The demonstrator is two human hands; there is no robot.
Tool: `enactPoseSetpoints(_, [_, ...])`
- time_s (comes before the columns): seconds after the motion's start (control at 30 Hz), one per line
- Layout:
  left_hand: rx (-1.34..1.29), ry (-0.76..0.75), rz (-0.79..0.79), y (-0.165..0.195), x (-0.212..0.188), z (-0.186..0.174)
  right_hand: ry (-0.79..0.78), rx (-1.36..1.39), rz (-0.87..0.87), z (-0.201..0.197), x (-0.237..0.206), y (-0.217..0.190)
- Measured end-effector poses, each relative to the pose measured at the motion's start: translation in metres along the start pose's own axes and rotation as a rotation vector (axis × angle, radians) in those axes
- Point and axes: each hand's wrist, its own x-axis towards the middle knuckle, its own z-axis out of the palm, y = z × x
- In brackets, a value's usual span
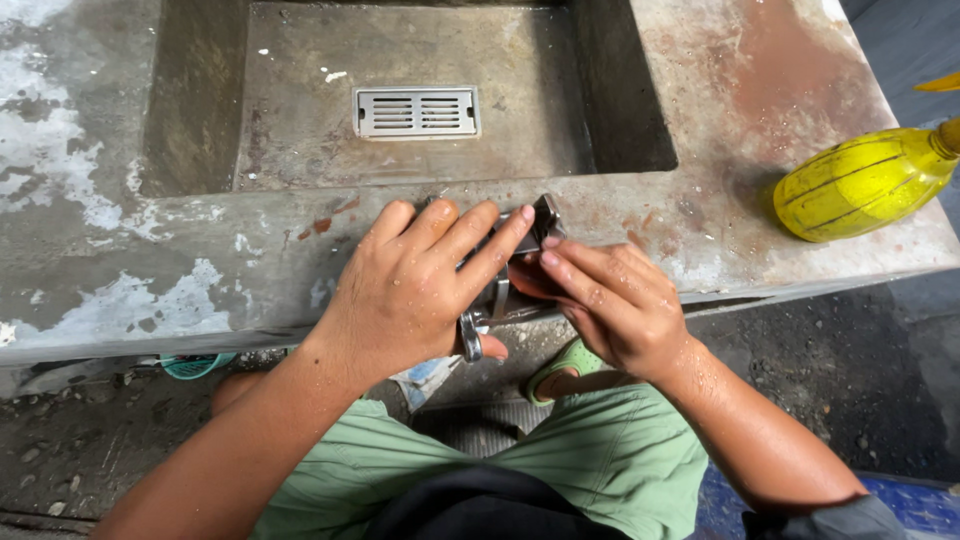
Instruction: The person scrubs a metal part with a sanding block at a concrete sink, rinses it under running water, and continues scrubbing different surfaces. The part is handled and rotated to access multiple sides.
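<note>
one metal part point(510, 290) gripped by left hand point(415, 290) and right hand point(610, 305).

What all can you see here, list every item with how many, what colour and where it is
Metal part: one, silvery grey, held between both hands at the front edge of the sink.
Concrete sink: one, grey with stained patches, across the top of the view.
Drain grate: one, light metal, in the basin floor.
Spray bottle: one, yellow, lying on the sink's right ledge.
Sandals: two, green, on the ground below the sink.
Shorts: one pair, light green, bottom centre.
Left hand: wet, wrapped over the part.
Right hand: wet, gripping the part's right side.
</note>
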Motion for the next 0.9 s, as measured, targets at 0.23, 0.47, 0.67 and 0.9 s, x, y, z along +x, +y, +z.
enactPoseSetpoints(0.23, [0.095, -0.025, -0.114, 0.02, 0.004, 0.006, -0.009, -0.085, 0.028, -0.004, -0.006, 0.009])
enactPoseSetpoints(0.47, [0.18, -0.071, -0.239, 0.04, 0.012, 0.011, 0.219, -0.255, 0.028, 0.001, -0.02, 0.004])
enactPoseSetpoints(0.67, [0.036, -0.118, -0.203, 0.041, 0.01, 0.004, 0.253, -0.161, 0.1, -0.003, -0.025, 0.004])
enactPoseSetpoints(0.9, [-0.274, 0.063, -0.208, 0.035, -0.003, 0.005, 0.541, 0.035, 0.201, -0.025, -0.017, 0.017])
